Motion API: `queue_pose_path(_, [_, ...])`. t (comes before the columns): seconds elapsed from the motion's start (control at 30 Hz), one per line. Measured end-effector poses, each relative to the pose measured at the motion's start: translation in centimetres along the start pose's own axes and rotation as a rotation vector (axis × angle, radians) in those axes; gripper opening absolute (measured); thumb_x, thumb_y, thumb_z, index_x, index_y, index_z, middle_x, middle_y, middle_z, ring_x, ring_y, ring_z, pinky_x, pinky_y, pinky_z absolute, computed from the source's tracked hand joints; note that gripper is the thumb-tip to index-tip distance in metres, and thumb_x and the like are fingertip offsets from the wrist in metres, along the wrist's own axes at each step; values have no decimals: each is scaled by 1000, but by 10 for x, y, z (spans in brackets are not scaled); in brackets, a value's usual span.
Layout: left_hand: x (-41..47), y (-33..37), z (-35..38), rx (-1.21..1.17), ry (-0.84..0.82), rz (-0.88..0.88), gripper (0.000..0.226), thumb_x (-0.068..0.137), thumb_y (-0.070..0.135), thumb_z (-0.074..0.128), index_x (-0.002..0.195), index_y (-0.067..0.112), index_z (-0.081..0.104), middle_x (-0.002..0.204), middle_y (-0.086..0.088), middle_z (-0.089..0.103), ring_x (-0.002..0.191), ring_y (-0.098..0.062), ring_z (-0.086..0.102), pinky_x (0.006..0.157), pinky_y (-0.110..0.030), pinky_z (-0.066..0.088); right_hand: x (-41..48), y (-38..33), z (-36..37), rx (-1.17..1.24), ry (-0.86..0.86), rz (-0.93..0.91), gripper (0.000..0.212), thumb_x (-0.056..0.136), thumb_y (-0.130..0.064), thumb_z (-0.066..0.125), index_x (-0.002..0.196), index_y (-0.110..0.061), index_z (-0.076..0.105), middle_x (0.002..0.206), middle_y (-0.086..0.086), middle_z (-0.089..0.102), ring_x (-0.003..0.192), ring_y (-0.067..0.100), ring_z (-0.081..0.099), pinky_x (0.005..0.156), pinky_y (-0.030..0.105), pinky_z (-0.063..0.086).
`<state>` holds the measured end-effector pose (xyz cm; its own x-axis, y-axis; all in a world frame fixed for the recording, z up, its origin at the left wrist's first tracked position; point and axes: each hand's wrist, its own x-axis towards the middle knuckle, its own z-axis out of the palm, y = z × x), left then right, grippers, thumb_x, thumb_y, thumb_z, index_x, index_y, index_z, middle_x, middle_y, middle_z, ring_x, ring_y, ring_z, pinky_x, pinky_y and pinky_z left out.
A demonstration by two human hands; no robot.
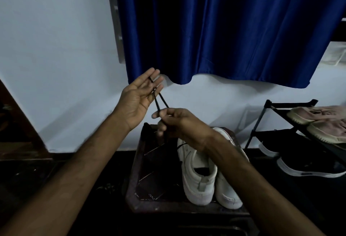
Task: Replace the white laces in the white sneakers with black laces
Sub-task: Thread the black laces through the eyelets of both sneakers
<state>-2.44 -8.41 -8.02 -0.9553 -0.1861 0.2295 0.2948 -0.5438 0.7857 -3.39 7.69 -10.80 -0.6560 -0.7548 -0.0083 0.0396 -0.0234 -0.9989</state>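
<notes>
Two white sneakers (201,177) stand side by side on a dark stool (149,196), heels toward me. A black lace (159,101) is stretched between my hands above the stool. My left hand (139,97) is raised, palm up with fingers straight, and the lace loops over its fingers. My right hand (175,123) pinches the two strands of the lace between thumb and fingers, just above the sneakers. From there the lace runs down toward the nearer sneaker, where my right wrist hides it.
A dark blue curtain (234,29) hangs on the white wall behind. A black shoe rack (271,108) at the right holds beige shoes (318,121) and black shoes with white soles (307,168). Dark wooden furniture (16,132) stands at the left.
</notes>
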Motion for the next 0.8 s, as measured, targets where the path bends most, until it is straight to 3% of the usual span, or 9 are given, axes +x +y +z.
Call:
queue_pose_path(0.13, [0,-3,-27,27,211,-36,38,95,-11,45,129,1,55,125,-9,65,105,-17,68,80,-22,57,-3,-26,-38,-194,185,36,23,102,-20,47,103,-7,67,62,-4,47,53,9,45,67,27,47])
queue_pose_path(0.3, [-8,-18,-62,99,418,-141,34,92,-15,47,123,-5,58,115,-14,67,94,-20,69,72,-22,59,-15,-53,-79,-607,352,103,18,97,-15,57,106,-5,69,74,1,66,56,11,47,54,18,43])
queue_pose_path(0.43, [-20,-32,-77,280,434,-249,30,92,-10,52,120,-5,62,104,-11,70,81,-19,71,66,-21,59,-20,-59,-100,-854,384,152,11,93,-12,62,96,-11,73,79,2,74,61,10,52,63,26,46])
queue_pose_path(0.5, [-28,-36,-79,638,355,-338,20,95,2,55,111,4,67,96,-10,74,60,-11,69,53,-19,53,-20,-59,-103,-942,414,113,10,92,-14,64,90,-15,74,77,1,75,60,9,54,57,17,44])
queue_pose_path(0.53, [-30,-35,-77,994,268,-371,15,96,12,57,106,12,68,90,-7,75,52,-9,67,51,-19,50,-19,-58,-100,-967,410,88,9,91,-14,65,90,-15,74,77,1,75,59,8,55,52,12,42])
queue_pose_path(0.6, [-32,-35,-64,1746,111,-299,13,95,31,57,104,27,67,86,1,76,64,-11,69,64,-25,52,-15,-54,-91,-978,367,51,5,89,-12,67,91,-10,72,77,3,75,55,7,55,48,9,41])
queue_pose_path(0.63, [-31,-37,-52,1931,87,-156,17,96,35,54,106,31,67,93,2,75,79,-16,70,74,-29,53,-12,-51,-85,-967,339,40,4,88,-11,69,90,-8,70,76,5,75,52,5,56,48,11,42])
queue_pose_path(0.7, [-27,-43,-24,1746,11,108,23,99,33,50,112,28,68,108,4,72,98,-20,66,86,-33,51,-5,-44,-73,-957,305,10,9,86,-11,71,88,-6,64,73,5,74,50,6,56,51,17,47])
queue_pose_path(0.8, [-20,-53,15,1120,-196,-33,30,104,20,42,117,12,67,111,-1,71,99,-19,65,90,-30,51,1,-34,-65,-960,321,-85,15,83,-12,74,83,-5,61,68,7,73,46,7,55,50,17,46])
